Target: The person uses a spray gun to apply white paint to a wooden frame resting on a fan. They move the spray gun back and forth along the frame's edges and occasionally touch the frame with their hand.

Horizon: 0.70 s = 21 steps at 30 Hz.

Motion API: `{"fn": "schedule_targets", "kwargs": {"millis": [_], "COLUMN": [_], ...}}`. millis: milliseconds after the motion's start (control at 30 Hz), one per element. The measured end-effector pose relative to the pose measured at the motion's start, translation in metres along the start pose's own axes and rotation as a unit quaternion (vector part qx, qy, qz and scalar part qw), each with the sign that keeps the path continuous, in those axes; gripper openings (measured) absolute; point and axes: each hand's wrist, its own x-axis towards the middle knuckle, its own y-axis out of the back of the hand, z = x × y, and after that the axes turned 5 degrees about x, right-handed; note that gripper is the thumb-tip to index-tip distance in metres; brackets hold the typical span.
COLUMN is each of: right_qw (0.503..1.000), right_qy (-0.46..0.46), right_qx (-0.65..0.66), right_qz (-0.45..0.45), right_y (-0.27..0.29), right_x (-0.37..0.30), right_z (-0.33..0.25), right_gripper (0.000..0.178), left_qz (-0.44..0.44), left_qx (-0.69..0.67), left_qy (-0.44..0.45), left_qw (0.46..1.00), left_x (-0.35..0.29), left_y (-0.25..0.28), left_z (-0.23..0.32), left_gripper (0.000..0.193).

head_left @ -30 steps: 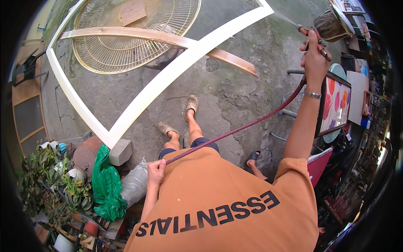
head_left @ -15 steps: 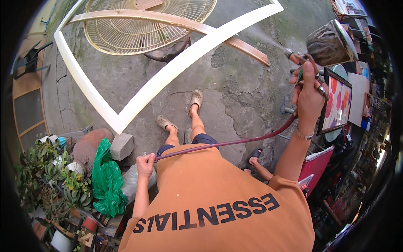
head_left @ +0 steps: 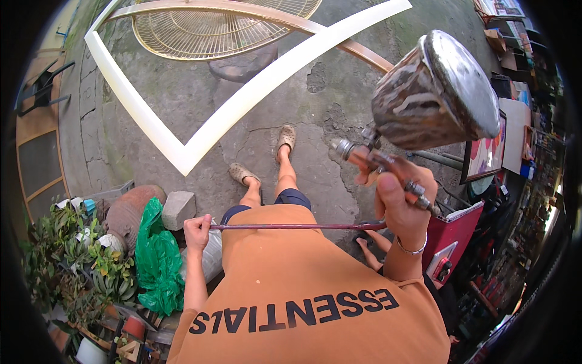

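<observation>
My right hand (head_left: 405,197) is wrapped round the handle of a spray gun (head_left: 370,159), with the nozzle pointing left. On top of the gun tilts a large paint-stained metal cup (head_left: 418,100). A dark red air hose (head_left: 297,227) runs from below that hand across my waist. Its other stretch is gripped in the closed fingers of my left hand (head_left: 197,233), at the left of my body. Ahead, a white frame (head_left: 254,97) is held up above the ground with one corner toward me, apart from the nozzle. No spray mist shows.
A wooden strip (head_left: 364,54) lies under the frame, over a round wire grille (head_left: 212,36). To the left are a grey block (head_left: 179,209), a green plastic bag (head_left: 156,261) and potted plants (head_left: 103,273). At right stand a framed picture (head_left: 485,151) and another person's leg (head_left: 368,252).
My right hand has brought the spray gun down, nearer and to the left, so the cup looms larger. The mist from the nozzle is gone. The hose now runs straighter; my left hand shifted slightly left.
</observation>
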Motion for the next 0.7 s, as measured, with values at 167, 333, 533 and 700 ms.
{"fn": "schedule_targets", "kwargs": {"millis": [167, 333, 533, 700], "right_qw": [0.995, 0.972, 0.930, 0.902], "right_qy": [-0.052, 0.034, 0.049, 0.063], "right_qx": [-0.023, -0.073, -0.154, -0.217], "right_qz": [0.084, 0.220, 0.330, 0.369], "right_y": [-0.004, 0.023, 0.075, 0.086], "right_x": [0.018, 0.075, 0.129, 0.135], "right_z": [-0.001, 0.031, 0.057, 0.034], "right_gripper": [0.023, 0.029, 0.035, 0.034], "left_qz": [-0.004, -0.008, -0.013, -0.008], "left_qx": [-0.007, -0.044, -0.083, -0.098], "left_qy": [-0.007, -0.019, -0.021, -0.039], "left_qw": [1.000, 0.999, 0.996, 0.994], "left_x": [0.000, 0.003, -0.004, -0.002], "left_y": [0.001, -0.011, -0.027, -0.026], "left_z": [0.004, 0.030, 0.040, 0.043], "left_gripper": [0.045, 0.042, 0.038, 0.053]}}
